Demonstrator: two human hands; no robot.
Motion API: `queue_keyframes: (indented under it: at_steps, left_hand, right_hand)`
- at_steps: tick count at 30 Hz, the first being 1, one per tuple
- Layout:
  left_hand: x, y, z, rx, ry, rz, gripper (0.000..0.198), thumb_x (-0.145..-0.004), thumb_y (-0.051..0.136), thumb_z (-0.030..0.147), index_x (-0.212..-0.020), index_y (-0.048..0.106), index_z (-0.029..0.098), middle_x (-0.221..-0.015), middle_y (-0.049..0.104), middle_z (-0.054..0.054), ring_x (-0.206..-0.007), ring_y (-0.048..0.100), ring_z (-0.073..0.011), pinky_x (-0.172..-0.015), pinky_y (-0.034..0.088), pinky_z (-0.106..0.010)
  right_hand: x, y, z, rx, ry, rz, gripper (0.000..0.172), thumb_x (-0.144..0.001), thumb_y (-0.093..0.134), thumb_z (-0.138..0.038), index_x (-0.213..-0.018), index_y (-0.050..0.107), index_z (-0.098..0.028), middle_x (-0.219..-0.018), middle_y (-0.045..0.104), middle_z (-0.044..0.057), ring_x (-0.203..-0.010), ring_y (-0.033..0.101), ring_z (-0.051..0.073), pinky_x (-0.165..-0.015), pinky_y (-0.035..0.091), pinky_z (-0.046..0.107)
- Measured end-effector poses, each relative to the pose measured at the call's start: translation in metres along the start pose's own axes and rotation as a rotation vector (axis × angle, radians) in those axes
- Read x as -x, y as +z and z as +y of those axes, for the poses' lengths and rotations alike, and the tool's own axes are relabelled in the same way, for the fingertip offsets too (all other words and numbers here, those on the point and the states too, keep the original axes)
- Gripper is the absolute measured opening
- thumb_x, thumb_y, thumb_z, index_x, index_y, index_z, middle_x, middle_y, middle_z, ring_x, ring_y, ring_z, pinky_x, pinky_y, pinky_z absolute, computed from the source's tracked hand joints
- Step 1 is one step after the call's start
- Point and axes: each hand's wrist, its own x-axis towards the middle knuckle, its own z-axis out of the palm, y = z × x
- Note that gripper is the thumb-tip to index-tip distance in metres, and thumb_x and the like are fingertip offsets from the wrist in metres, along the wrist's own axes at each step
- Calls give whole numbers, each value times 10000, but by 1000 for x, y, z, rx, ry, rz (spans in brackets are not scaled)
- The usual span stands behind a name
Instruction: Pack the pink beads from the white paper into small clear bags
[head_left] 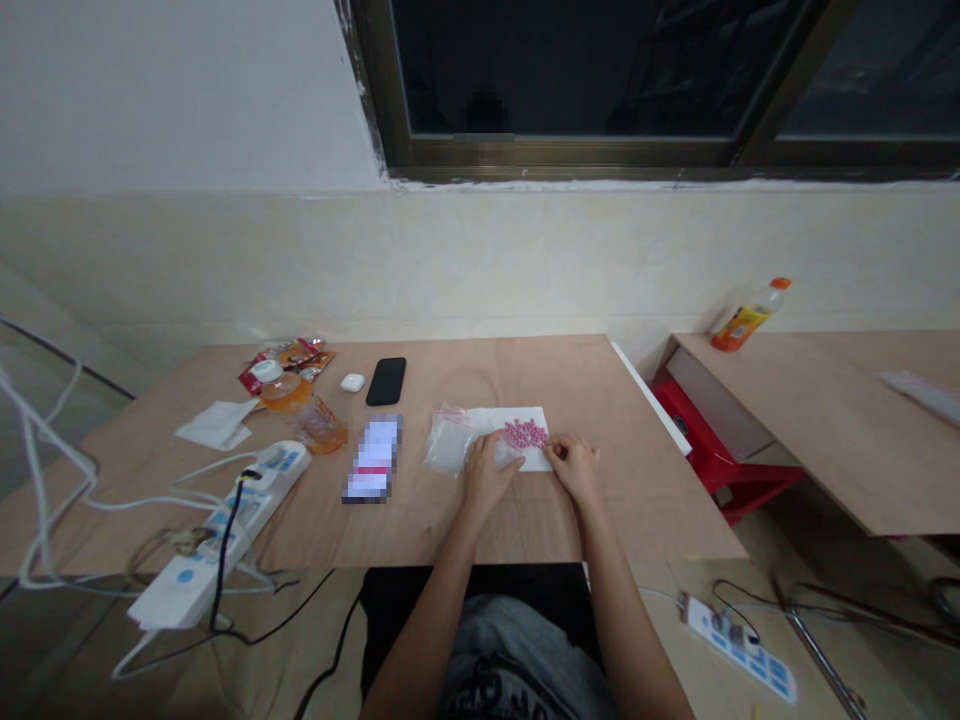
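Observation:
A heap of small pink beads (523, 433) lies on a white sheet of paper (535, 462) in front of me. My left hand (487, 468) rests at the sheet's left side, thumb spread away from the fingers, over the edge of a clear plastic zip bag (448, 445). To the right of the beads, my right hand (576, 463) has its thumb and forefinger pinched together at the paper's right edge. Whatever sits between those fingertips is too small to make out.
Left of the paper are a lit phone (373, 460), a black phone (386, 381), a white earbud case (352, 382), an orange drink bottle (304, 412), snack wrappers (300, 352), tissue (217, 424) and a power strip (225, 530) with cables. A red stool (697, 445) stands between the tables.

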Motion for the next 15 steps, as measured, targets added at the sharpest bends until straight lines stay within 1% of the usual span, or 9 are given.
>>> queue_keyframes:
  at_steps: [4, 8, 12, 15]
  left_hand:
    - [0, 1, -1, -8, -6, 1, 532, -748, 710, 354, -1224, 520, 214, -1169, 614, -68, -1117, 545, -235, -974, 434, -391]
    - [0, 2, -2, 2, -10, 4, 527, -742, 713, 351, -1217, 526, 218, -1170, 612, -68, -1117, 546, -232, -972, 434, -390]
    - [0, 2, -3, 8, 2, 15, 534, -738, 715, 350, -1220, 524, 223, -1162, 612, -64, -1115, 546, -233, -969, 436, -391]
    - [0, 2, -3, 7, 3, 16, 530, -739, 714, 352, -1218, 526, 224, -1157, 612, -67, -1111, 550, -237, -967, 439, -399]
  right_hand:
    - [0, 1, 1, 0, -11, 11, 227, -846, 544, -376, -844, 720, -233, -809, 670, 28, -846, 553, 196, -721, 264, 294]
    - [0, 1, 1, -34, -9, 28, 271, -838, 552, -429, -813, 721, -220, -774, 670, 36, -819, 565, 203, -716, 283, 297]
    - [-3, 3, -4, -147, 7, 52, 325, -836, 547, -472, -808, 731, -204, -708, 660, 33, -711, 572, 181, -678, 314, 286]
    - [-7, 9, -14, -276, -18, 35, 347, -828, 552, -482, -810, 737, -190, -659, 649, 31, -631, 561, 167, -623, 342, 273]
